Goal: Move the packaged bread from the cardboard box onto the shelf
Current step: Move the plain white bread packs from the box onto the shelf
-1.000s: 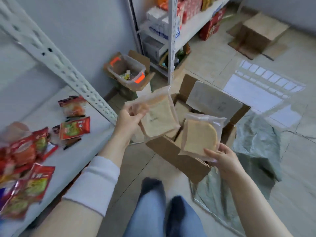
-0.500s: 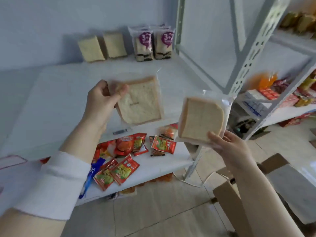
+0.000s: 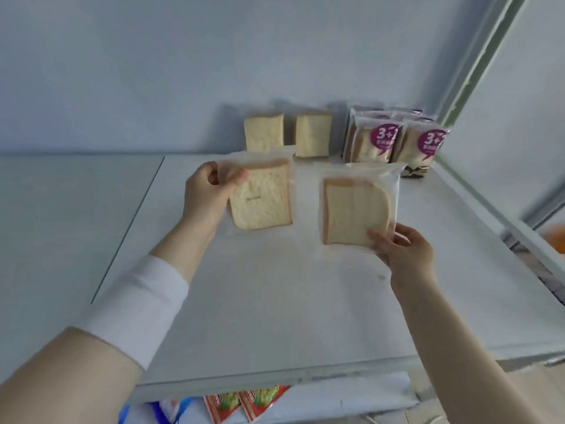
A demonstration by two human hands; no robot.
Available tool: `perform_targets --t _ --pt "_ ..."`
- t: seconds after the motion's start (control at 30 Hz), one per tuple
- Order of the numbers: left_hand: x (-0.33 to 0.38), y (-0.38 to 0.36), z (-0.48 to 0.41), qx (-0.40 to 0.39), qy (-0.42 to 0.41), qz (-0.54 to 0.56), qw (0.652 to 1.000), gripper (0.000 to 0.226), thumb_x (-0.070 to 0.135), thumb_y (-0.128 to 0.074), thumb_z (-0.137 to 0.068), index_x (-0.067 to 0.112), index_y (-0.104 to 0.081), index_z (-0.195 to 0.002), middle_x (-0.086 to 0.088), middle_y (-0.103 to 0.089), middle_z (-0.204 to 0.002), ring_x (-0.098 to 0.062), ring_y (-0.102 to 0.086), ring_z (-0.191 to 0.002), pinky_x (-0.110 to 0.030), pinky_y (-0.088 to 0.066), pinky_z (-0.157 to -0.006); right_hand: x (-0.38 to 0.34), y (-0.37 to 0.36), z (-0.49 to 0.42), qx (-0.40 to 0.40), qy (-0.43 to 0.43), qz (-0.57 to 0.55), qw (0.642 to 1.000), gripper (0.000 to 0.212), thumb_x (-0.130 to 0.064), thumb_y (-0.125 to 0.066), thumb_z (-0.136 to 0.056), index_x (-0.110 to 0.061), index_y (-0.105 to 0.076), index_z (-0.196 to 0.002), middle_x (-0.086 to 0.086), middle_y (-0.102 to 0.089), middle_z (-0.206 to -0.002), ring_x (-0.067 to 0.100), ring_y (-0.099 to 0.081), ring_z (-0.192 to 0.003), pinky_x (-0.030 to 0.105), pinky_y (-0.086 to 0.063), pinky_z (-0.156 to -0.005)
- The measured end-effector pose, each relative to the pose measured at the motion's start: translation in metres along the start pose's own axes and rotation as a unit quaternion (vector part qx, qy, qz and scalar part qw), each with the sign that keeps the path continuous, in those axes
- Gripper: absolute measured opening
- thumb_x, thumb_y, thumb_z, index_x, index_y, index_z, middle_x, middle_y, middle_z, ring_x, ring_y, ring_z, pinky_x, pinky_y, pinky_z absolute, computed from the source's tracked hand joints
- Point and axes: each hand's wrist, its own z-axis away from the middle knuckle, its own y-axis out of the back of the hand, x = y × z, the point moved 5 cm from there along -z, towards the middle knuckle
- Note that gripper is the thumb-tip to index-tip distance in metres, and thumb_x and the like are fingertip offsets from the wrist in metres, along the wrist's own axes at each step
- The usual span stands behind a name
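Observation:
My left hand pinches the top left corner of a clear-wrapped bread slice, held up over the white shelf. My right hand grips the lower right corner of a second wrapped bread slice, beside the first. Both packs hang above the shelf's middle. Against the back wall stand two plain wrapped slices. The cardboard box is out of view.
Bread packs with purple labels stand at the back right of the shelf. A slanted metal upright rises on the right. Red and green snack packets lie on the lower shelf below the front edge.
The view has lifted from the box and floor to the upper shelf. Both hands have carried their bread packs forward over the shelf, closer to the standing slices at the back.

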Motion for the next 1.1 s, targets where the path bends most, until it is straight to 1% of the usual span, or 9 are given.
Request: perform_targets --t 0.13,0.3,0.47,0.53,0.63,0.83,0.93,1.03,1.1 --pt "-0.012 -0.028 -0.080 0.016 -0.009 -0.017 1.000 0.017 0.021 -0.072 -0.078 0.017 -0.056 -0.076 0.005 -0.057 -0.071 -0.007 -0.052 -0.064 -0.022 -0.043 -0.059 -0.003 -0.069 -0.081 0.010 0.013 -0.021 1.000 0.028 -0.012 -0.076 -0.075 -0.011 -0.060 -0.098 0.002 -0.065 -0.082 0.019 -0.060 -0.076 0.029 -0.050 -0.075" --pt "-0.038 -0.060 -0.162 0.053 -0.003 -0.004 0.999 0.019 0.019 -0.072 -0.077 0.019 -0.054 -0.076 -0.006 -0.060 -0.084 -0.017 -0.056 -0.077 -0.032 -0.046 -0.069 -0.008 -0.137 -0.161 0.044 0.061 0.016 0.997 0.020 -0.017 -0.074 -0.077 -0.015 -0.061 -0.092 0.005 -0.064 -0.088 0.017 -0.059 -0.080 0.035 -0.052 -0.081" --pt "-0.064 -0.077 -0.199 0.068 -0.035 -0.069 0.995 0.028 0.028 -0.073 -0.076 0.025 -0.048 -0.066 0.010 -0.052 -0.067 -0.004 -0.048 -0.064 -0.014 -0.039 -0.059 0.010 -0.166 -0.198 0.062 0.073 0.050 0.994 0.021 -0.019 -0.070 -0.080 -0.016 -0.059 -0.098 -0.007 -0.059 -0.079 0.013 -0.058 -0.080 0.026 -0.047 -0.077" --pt "-0.068 -0.078 -0.203 0.079 -0.056 -0.095 0.991 0.025 0.031 -0.073 -0.076 0.022 -0.050 -0.071 0.006 -0.055 -0.077 -0.005 -0.051 -0.072 -0.008 -0.038 -0.063 0.012 -0.168 -0.203 0.081 0.097 0.090 0.988 0.020 -0.022 -0.069 -0.081 -0.016 -0.061 -0.099 -0.005 -0.058 -0.080 0.015 -0.056 -0.082 0.020 -0.041 -0.074" --pt "-0.069 -0.079 -0.207 0.094 -0.073 -0.142 0.983 0.031 0.033 -0.073 -0.075 0.014 -0.050 -0.086 -0.004 -0.052 -0.094 -0.014 -0.050 -0.083 -0.008 -0.036 -0.064 0.009 -0.172 -0.207 0.119 0.123 0.165 0.971 0.032 -0.025 -0.069 -0.082 -0.013 -0.063 -0.111 0.010 -0.058 -0.110 0.026 -0.049 -0.107 0.026 -0.037 -0.088" --pt "-0.059 -0.079 -0.201 0.108 -0.063 -0.091 0.988 0.050 0.023 -0.076 -0.073 0.008 -0.044 -0.108 0.012 -0.050 -0.089 0.003 -0.049 -0.072 -0.004 -0.039 -0.067 0.000 -0.174 -0.198 0.156 0.129 0.252 0.946 0.049 -0.022 -0.068 -0.081 -0.010 -0.046 -0.123 0.006 -0.060 -0.122 0.027 -0.039 -0.119 0.035 -0.026 -0.095" --pt "-0.056 -0.069 -0.181 0.107 -0.052 -0.113 0.986 0.059 0.022 -0.075 -0.075 0.001 -0.043 -0.119 -0.009 -0.052 -0.115 -0.012 -0.055 -0.092 -0.019 -0.044 -0.085 -0.005 -0.171 -0.175 0.104 0.165 0.320 0.927 0.063 -0.022 -0.068 -0.082 -0.008 -0.035 -0.135 0.008 -0.049 -0.134 0.027 -0.034 -0.127 0.035 -0.027 -0.105" --pt "-0.038 -0.057 -0.137 0.118 -0.166 -0.282 0.938 0.056 0.021 -0.073 -0.075 -0.001 -0.048 -0.120 -0.019 -0.051 -0.120 -0.034 -0.049 -0.110 -0.038 -0.036 -0.097 -0.011 -0.152 -0.133 0.080 0.224 0.367 0.899 0.066 -0.019 -0.066 -0.083 -0.011 -0.032 -0.139 0.009 -0.040 -0.138 0.025 -0.033 -0.128 0.034 -0.029 -0.108" --pt "-0.026 -0.070 -0.099 0.006 -0.259 -0.359 0.897 0.049 0.019 -0.072 -0.075 0.001 -0.052 -0.116 -0.018 -0.055 -0.114 -0.037 -0.051 -0.108 -0.041 -0.038 -0.090 -0.011 -0.132 -0.103 0.077 0.245 0.435 0.863 0.060 -0.018 -0.065 -0.084 -0.013 -0.036 -0.136 0.009 -0.039 -0.137 0.026 -0.033 -0.127 0.035 -0.032 -0.105"
